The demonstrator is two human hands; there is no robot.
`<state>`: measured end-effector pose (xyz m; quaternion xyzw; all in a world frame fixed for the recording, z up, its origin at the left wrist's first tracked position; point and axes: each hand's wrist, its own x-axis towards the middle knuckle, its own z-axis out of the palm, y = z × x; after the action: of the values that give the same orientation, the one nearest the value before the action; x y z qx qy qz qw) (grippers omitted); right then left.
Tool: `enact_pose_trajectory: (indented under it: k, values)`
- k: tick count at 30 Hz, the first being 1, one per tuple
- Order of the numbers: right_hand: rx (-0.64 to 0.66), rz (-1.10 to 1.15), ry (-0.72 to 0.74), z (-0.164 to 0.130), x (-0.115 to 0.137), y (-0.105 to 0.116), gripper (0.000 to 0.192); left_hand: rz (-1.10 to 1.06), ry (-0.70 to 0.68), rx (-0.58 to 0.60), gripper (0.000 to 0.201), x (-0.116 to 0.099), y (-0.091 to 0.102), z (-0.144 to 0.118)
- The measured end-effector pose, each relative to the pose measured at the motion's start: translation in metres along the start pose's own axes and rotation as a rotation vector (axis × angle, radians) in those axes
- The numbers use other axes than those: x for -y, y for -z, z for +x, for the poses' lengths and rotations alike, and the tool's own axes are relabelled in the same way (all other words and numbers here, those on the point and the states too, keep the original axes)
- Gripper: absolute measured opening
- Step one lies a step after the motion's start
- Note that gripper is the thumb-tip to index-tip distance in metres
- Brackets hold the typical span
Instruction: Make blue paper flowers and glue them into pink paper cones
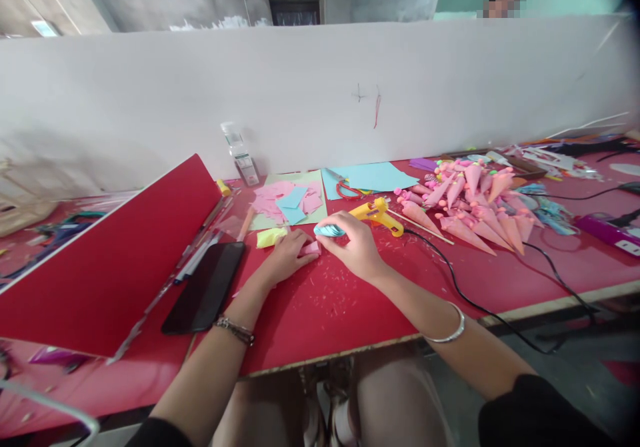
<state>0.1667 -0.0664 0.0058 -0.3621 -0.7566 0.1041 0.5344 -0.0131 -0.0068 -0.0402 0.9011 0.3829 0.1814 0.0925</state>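
Between the fingers of my right hand (357, 244) is a folded light-blue paper piece (330, 230) with ridged layers, held just above the red tabletop. My left hand (290, 257) is low on the table, its fingers closed over a small pink paper piece (311, 249). A yellow paper piece (271, 237) lies beside the left knuckles. Beyond the hands, pink paper scraps (267, 197) and cut blue pieces (295, 206) rest on a pale green sheet (317, 217). Near my right fingers lies a yellow glue gun (377, 215).
A black phone (205, 287) and a slanted red board (115, 260) are at left. Many pink cones (475, 197) are heaped at right, near the black cable (460, 290). Red-handled scissors (347, 190) lie on blue sheets (375, 174). A clear bottle (243, 157) stands by the white partition (300, 94).
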Motion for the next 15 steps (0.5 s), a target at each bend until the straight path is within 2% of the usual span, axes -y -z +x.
enact_pose_trajectory:
  k: [2, 9, 11, 15]
  values:
    - [-0.01, -0.005, -0.001, 0.0, 0.0, 0.0, 0.006, -0.038, -0.012, -0.006, 0.031, -0.001, 0.001, 0.0]
    - [-0.066, -0.014, -0.06, -0.001, 0.0, 0.0, 0.009, -0.259, 0.121, -0.069, 0.025, -0.012, 0.006, -0.001]
    - [-0.068, 0.007, -0.076, -0.001, 0.0, 0.0, 0.009, -0.307, 0.099, -0.117, 0.024, -0.015, 0.007, -0.001]
    - [-0.083, 0.061, -0.116, -0.001, 0.001, 0.0, 0.01, -0.384, -0.041, -0.17, 0.03, -0.024, 0.008, 0.0]
